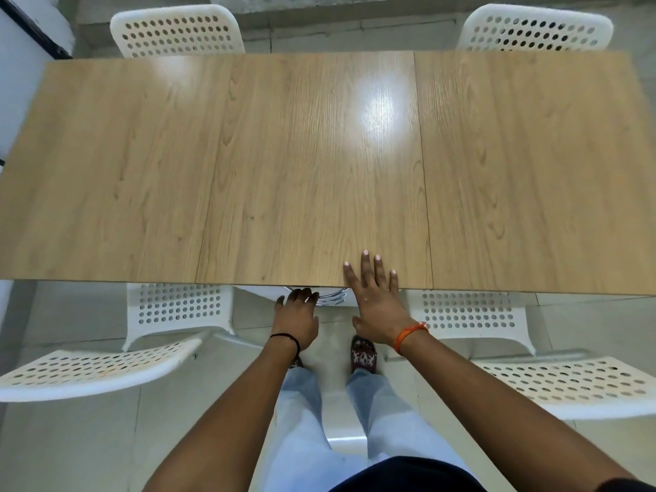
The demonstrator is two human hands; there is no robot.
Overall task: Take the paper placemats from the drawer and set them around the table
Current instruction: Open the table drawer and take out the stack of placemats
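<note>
Head view. The left hand [296, 314] reaches under the near edge of the table [319, 154], its fingers curled at a chrome handle [332, 298], presumably the drawer's; whether they grip it cannot be told. The handle lies at 12 o'clock from this hand, its long axis parallel to the table edge. The right hand [376, 300], at 3 o'clock from the left, rests flat on the tabletop with fingers straight and spread. No placemats are visible; they are presumably inside the drawer.
</note>
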